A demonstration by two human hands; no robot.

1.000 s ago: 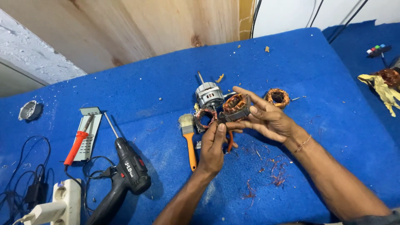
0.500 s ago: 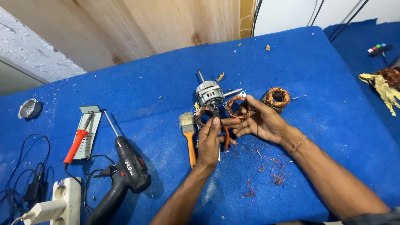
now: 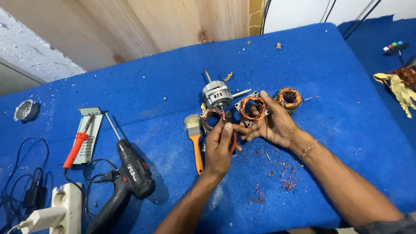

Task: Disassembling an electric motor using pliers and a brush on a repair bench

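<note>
On the blue-covered worktop [image 3: 303, 56] both hands meet near the middle, well in from every edge. The left hand [image 3: 218, 147] has its fingers curled and pressed around a small stator with copper windings [image 3: 212, 118], thumb up against its right side, with an orange-handled tool [image 3: 234, 143] partly hidden under the palm. The right hand [image 3: 273, 123] lies palm down, fingers spread, its fingertips resting on a second copper-wound stator [image 3: 252, 108] in a square metal frame; whether it grips the frame or only touches it cannot be told. Just behind the two stators stands a grey motor body with a shaft [image 3: 216, 93], and a third copper coil [image 3: 289, 97] sits just right of the right hand's fingers. A paintbrush with an orange handle [image 3: 195, 138] lies just left of the left hand. Loose copper wire scraps [image 3: 284, 173] are scattered under the right wrist. Further left, well apart, lie a black cordless drill [image 3: 130, 177], an orange-handled soldering iron on a grey stand [image 3: 80, 138] and a white power strip [image 3: 56, 208] by the near left edge. The far right half of the worktop, toward its back edge and right corner, holds only small crumbs, leaving the widest free room there.
</note>
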